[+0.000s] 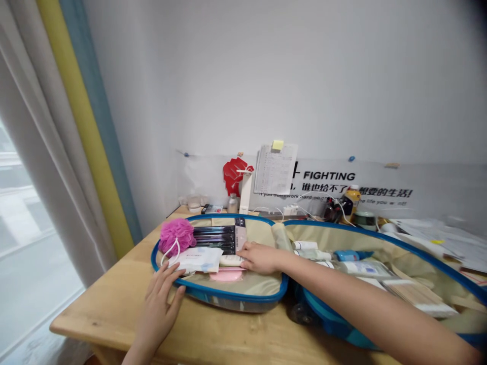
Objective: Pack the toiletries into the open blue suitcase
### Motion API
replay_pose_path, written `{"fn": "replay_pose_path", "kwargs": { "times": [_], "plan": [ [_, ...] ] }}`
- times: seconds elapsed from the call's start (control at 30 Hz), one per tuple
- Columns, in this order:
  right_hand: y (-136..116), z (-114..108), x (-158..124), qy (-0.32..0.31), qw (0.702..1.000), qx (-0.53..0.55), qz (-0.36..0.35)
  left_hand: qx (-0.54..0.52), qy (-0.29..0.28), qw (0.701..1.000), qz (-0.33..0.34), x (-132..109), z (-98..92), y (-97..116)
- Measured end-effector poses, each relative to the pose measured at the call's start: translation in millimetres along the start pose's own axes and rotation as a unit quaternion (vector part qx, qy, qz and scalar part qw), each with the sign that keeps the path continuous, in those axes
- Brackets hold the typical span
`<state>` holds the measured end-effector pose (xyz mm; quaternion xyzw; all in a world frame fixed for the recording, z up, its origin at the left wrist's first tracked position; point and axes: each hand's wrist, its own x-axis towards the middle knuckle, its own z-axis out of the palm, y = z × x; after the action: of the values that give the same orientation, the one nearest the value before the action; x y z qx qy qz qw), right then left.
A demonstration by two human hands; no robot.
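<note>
Wooden counter [95, 314] holds an open blue-rimmed suitcase [243, 297] below a wall poster [329, 176] reading "FIGHTING". Hands are apart, neither gripping: left hand [160, 309] rests on the near rim, right hand [258, 257] lies against a dark boxed pack [215, 239], its label blurred, beside a pink bath pouf [177, 235].

Wooden worktop [95, 309] carries an open blue-rimmed travel case [247, 298] under the left grip [162, 306] and right grip [261, 257]; a plastic bottle [352, 200] and loose papers [437, 235] lie beyond the right grip.
</note>
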<state>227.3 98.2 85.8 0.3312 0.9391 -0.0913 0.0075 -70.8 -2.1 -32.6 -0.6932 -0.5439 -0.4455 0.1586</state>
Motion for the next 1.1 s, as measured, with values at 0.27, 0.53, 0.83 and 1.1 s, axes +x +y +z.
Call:
{"fn": "replay_pose_path", "kwargs": {
  "times": [0.27, 0.53, 0.83, 1.1],
  "plan": [
    [19.7, -57.7, -20.5, 0.03, 0.995, 0.0, 0.096, -0.001, 0.005, 1.0, 0.005, -0.7, 1.0, -2.5],
    [101.1, -77.1, -111.8, -0.026, 0.957, -0.051, 0.284, 0.005, 0.008, 1.0, 0.02, 0.1, 0.9, -1.9],
    [116.0, -26.9, -140.8, -0.041, 0.951, -0.041, 0.304, 0.016, 0.006, 0.999, 0.028, -1.4, 1.2, -4.3],
    [120.1, -17.7, -129.2, -0.059, 0.95, -0.06, 0.302, 0.014, 0.008, 1.0, 0.021, -0.2, 0.7, -3.1]
  ]
}}
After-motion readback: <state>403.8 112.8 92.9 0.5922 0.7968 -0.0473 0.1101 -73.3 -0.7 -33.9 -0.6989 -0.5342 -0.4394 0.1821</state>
